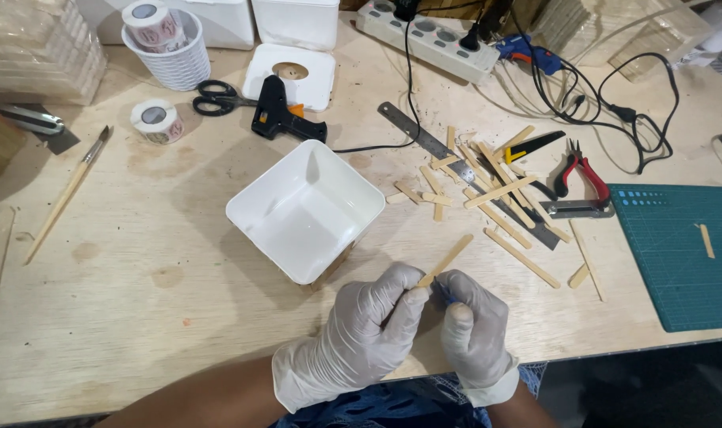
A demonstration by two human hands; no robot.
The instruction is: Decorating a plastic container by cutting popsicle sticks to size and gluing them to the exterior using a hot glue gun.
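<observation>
Right now both gloved hands are working near the surface's front edge — the left hand (361, 333) is pinching a wooden stick (446, 260); the right hand (473, 326) is gripping a small blue tool against it — better kept steady, fingertips clear.

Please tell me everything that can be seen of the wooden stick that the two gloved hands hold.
The stick is a flat, narrow strip of pale wood with a rounded far end, like a craft stick. It looks whole and unpainted. It is tilted, its free end pointing up and to the right, above the table near the front edge, just beside the white bowl. Its lower end is pinched between the fingertips of the left hand and the right hand, both in whitish gloves. That end is hidden by the fingers.
</observation>
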